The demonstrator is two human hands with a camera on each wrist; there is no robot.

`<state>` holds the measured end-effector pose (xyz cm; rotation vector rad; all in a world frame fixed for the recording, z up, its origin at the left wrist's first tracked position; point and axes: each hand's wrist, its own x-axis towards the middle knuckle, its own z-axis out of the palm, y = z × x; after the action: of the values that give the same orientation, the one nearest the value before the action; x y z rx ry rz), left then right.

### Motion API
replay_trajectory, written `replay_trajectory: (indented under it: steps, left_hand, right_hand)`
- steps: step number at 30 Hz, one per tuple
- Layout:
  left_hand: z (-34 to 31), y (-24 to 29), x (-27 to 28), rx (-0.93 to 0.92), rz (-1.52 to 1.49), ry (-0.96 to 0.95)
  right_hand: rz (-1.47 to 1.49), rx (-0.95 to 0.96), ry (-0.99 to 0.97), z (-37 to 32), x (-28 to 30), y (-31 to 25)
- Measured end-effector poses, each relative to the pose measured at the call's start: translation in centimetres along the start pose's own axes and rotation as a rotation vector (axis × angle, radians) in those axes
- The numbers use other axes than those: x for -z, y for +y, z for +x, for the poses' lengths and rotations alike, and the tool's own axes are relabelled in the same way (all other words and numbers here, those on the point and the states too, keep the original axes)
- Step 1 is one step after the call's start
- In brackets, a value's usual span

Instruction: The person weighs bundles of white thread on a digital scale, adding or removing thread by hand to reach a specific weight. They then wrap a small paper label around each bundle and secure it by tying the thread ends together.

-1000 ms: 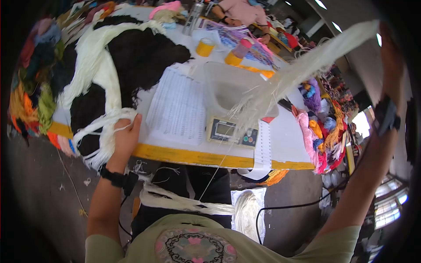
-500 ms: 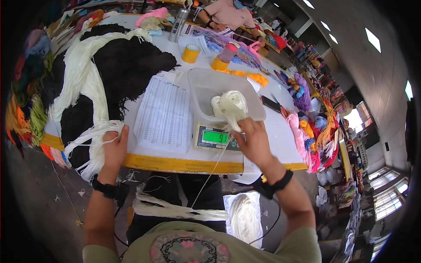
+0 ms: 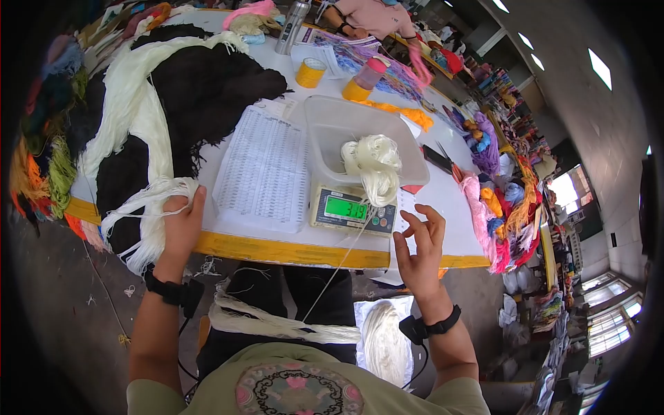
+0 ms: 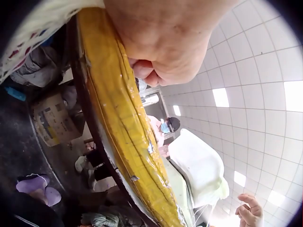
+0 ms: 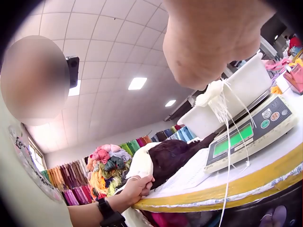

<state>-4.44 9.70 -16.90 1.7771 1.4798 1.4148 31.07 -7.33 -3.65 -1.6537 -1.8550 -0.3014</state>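
Note:
My left hand [image 3: 182, 225] grips the near end of a long cream yarn hank [image 3: 160, 131] at the table's left front edge; loose loops of it spread around the fingers. My right hand [image 3: 420, 252] is just off the front of a digital scale [image 3: 353, 211], holding nothing, its fingers apart and slightly bent. On the scale stands a translucent plastic tub [image 3: 321, 121], and in it lies a coiled bundle of cream yarn [image 3: 373, 155]. The bundle's end hangs over the tub's front wall, near the lit green display [image 5: 232, 141]. A single strand runs down from it toward my lap.
Black yarn [image 3: 214, 90] lies under the cream hank. Printed sheets [image 3: 266, 166] are left of the scale. Scissors [image 3: 439, 158] and coloured yarn heaps [image 3: 494, 200] are at the right. More cream yarn lies across my lap [image 3: 277, 325]. Another person [image 3: 373, 17] sits across the table.
My right hand came down from high at the right with the cream yarn, laid it in the tub and let go, then drew back right. The scale's display lit up. The left hand stayed in place.

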Motion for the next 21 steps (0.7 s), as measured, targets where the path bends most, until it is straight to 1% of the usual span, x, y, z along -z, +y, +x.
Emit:
replay_trajectory:
  steps: [2,5,8,10,11,13,15,16,19,21]
  left_hand:
    - [0.0,0.1,0.0,0.003,-0.012,0.004]
    - [0.0,0.2,0.1,-0.045,0.017,0.012]
    - [0.0,-0.4,-0.2,-0.036,-0.031,0.018]
    - [-0.1,-0.2,-0.1,-0.036,-0.067,0.019]
    - [0.0,0.0,0.0,-0.027,-0.056,0.027]
    - [0.1,0.7,0.6,-0.031,0.073,-0.053]
    - [0.1,0.2,0.6,-0.003,0.107,-0.074]
    - [0.1,0.2,0.4,-0.016,0.011,-0.052]
    - [0.2,0.8,0.5,-0.034,0.004,-0.02]
    - [0.3,1.0,0.5,-0.027,-0.029,-0.026]
  right_hand:
    - [0.002,0.002,-0.002,0.1,-0.1,-0.1]
    - [0.019,0.001,0.001,0.4,-0.3,-0.6]
    - [0.024,0.004,-0.003,0.6,-0.5,-0.7]
    - [0.042,-0.027,-0.016,0.7,-0.6,-0.9]
    - [0.054,-0.02,-0.025,0.8,-0.6,-0.9]
    - [0.026,-0.018,-0.002,0.9,-0.7,-0.8]
    - [0.027,-0.03,0.008,1.1,-1.0,-0.8]
    - [0.021,-0.028,-0.003,1.4,-1.1,-0.8]
    - [-0.03,-0.01,-0.015,2.4,-1.6,-1.0]
    - [-0.081,0.039,0.004,3.2,-2.3,-0.7]
